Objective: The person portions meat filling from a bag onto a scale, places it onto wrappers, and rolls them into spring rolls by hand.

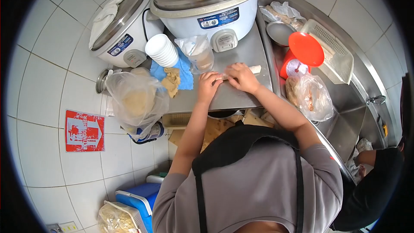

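Observation:
A slim white roll point(255, 69) lies across the steel table in front of me, and its kind is hard to make out. My left hand point(209, 87) is at its left end, fingers bent and held together against it. Over its middle, my right hand point(242, 78) curls its fingers down on the roll and hides part of it. Just behind my left hand stands a clear plastic bag point(201, 58) with pale contents. A stack of white bowls point(161, 49) rests on a blue cloth point(186, 75), beside a crumpled tan cloth point(171, 82).
Two rice cookers point(189, 21) point(118, 39) line the back. At left is a plastic bag with tan contents point(137, 101). The sink side at right holds a red scale point(304, 54), a white basket point(340, 62) and a bagged item point(309, 97). Another person's dark sleeve point(366, 190) shows lower right.

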Available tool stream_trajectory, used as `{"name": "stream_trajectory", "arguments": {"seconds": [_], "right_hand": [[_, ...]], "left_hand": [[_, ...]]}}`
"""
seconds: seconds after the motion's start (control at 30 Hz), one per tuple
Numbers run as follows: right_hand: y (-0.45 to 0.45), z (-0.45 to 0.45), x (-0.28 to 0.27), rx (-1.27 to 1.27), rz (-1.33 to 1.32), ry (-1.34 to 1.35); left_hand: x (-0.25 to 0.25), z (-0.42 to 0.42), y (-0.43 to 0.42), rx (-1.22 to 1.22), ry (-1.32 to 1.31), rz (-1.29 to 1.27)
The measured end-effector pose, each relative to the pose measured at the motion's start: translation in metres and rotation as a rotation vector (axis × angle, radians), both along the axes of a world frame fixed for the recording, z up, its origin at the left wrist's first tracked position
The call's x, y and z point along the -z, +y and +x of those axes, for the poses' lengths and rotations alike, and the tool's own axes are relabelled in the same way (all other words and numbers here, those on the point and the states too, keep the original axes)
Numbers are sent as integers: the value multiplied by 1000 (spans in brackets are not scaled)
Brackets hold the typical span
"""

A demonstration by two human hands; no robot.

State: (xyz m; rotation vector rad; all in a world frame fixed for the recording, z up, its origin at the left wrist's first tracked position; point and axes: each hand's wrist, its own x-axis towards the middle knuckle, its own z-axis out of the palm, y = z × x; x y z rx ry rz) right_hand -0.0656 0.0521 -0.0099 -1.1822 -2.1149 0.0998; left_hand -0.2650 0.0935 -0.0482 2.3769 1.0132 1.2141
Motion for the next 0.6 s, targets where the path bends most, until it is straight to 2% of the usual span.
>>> {"name": "stream_trajectory", "arguments": {"seconds": [0.1, 0.23, 0.33, 0.5, 0.53, 0.6], "right_hand": [[13, -11, 19, 267, -126, -310], [1, -34, 29, 220, -156, -533], [-9, -34, 33, 55, -55, -470], [-24, 2, 25, -165, -111, -515], [-26, 12, 21, -212, -140, -546], [-26, 27, 12, -121, -271, -447]], "left_hand": [[0, 1, -2, -19, -29, -36], [7, 3, -2, -69, -153, -182], [12, 1, -1, -39, -223, -298], [12, 4, -2, -19, -325, -397], [8, 4, -4, -34, -250, -286], [3, 0, -10, -60, -93, -65]]}}
